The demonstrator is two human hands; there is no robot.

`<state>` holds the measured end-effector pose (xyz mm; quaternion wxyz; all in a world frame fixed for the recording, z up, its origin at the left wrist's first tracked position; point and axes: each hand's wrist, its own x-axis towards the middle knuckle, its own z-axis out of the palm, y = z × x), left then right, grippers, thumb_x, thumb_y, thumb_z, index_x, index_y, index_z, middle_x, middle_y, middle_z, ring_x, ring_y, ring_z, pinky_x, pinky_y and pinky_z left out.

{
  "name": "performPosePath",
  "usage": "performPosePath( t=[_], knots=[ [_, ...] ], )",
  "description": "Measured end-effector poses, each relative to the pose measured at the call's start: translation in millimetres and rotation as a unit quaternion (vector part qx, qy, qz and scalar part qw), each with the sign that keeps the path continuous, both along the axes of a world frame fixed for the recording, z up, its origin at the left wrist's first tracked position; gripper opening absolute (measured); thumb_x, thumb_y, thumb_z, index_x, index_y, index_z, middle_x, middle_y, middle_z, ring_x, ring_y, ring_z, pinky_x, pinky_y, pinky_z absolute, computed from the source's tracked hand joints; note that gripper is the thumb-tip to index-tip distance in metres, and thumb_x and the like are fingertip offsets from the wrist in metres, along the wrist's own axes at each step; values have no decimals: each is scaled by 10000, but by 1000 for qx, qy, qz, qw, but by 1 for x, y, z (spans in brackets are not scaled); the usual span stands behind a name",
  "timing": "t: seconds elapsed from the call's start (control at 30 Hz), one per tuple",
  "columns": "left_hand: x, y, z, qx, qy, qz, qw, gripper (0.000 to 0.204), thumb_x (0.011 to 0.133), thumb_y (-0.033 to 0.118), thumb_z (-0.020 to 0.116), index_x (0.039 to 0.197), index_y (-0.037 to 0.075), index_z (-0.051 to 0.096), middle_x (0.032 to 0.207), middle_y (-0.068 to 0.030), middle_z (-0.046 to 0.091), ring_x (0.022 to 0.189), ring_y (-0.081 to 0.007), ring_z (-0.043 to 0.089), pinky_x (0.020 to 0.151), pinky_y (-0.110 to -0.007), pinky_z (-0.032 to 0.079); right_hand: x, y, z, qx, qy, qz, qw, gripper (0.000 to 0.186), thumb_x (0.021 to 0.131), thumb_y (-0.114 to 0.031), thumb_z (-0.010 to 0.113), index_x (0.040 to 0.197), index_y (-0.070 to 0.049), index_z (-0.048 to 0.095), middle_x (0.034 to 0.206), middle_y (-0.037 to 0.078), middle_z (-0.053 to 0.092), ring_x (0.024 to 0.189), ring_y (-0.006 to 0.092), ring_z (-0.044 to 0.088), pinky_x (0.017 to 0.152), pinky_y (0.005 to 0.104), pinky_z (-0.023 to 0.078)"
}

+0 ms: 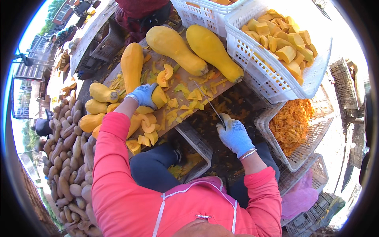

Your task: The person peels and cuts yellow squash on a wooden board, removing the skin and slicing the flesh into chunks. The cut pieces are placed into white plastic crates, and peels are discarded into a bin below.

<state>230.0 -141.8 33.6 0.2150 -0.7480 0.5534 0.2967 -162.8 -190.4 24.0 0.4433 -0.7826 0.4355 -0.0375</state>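
Note:
My left hand (143,96), in a blue and grey work glove, is closed round a piece of peeled squash (159,97) on the wooden board (179,125). My right hand (235,136), in a matching glove, grips a long thin knife (210,103) by its handle. Its blade points up and left toward the board's front edge, apart from the squash piece. Just beyond the left hand lie a curved cut squash chunk (165,76) and a whole peeled squash (132,65). Several peelings (183,103) are strewn over the board.
Two large peeled squashes (173,45) lie at the board's far side. On the right stand a white crate (272,69) of squash chunks and a crate of orange shreds (292,124). Unpeeled squashes (65,158) are heaped at left. Another person's dark red clothing (140,14) shows across the board.

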Motion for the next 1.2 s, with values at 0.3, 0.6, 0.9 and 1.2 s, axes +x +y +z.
performPosePath(
  t=[0.3,0.6,0.9,1.2],
  knots=[
    [35,66,-36,-325,145,236,904,1053,680,358,903,1516,50,341,1420,-170,503,1289,-273,507,1053,-386,435,30,11,-12,49,-68,24,996,419,911,-220,556,1236,44,578,954,340,641,949,471,640,822,465,510],
    [65,92,-48,-127,257,656,699,1004,735,729,718,1490,170,363,1446,-181,439,1108,-408,582,862,-548,520,102,55,-37,139,-92,98,981,414,913,-245,491,1175,59,593,1044,343,638,1022,488,610,920,528,481],
    [20,74,-40,-333,190,537,751,880,668,519,889,1280,-19,557,1102,-133,657,958,-229,640,789,-410,536,111,65,-46,157,-92,98,978,389,912,-253,512,1113,63,617,970,325,657,963,478,628,862,516,503],
    [-28,60,-15,-342,-73,338,874,1027,549,531,919,1351,41,504,1332,-227,466,1248,-372,474,1037,-458,420,105,51,-36,526,-114,-70,840,222,976,-218,505,1082,-37,575,773,92,624,556,175,581,511,322,511]
  ],
)
